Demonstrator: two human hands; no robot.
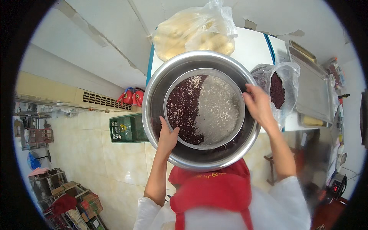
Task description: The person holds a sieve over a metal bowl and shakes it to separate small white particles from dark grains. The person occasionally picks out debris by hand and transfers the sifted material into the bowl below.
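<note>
Before me a large stainless steel basin [201, 158] stands at the edge of a white table. A round metal sieve [216, 126] with a fine mesh bottom is inside it. Dark purple-black grains or crumbs [184, 115] fill the sieve's left part, sprinkled with pale flakes; more pale bits dot the bare mesh on the right. My left hand [169, 135] grips the sieve's lower left rim, thumb over the edge. At the upper right rim, my right hand [257, 105] holds the sieve between thumb and fingers. Dark powder or crumbs show in the basin beneath the sieve.
Behind the basin sits a clear plastic bag of pale yellow pieces [198, 37]. An opened bag of dark purple crumbs [277, 90] lies to the right, beside metal trays [312, 83]. A green crate [129, 128] and red fire extinguishers [133, 97] are at floor level, left.
</note>
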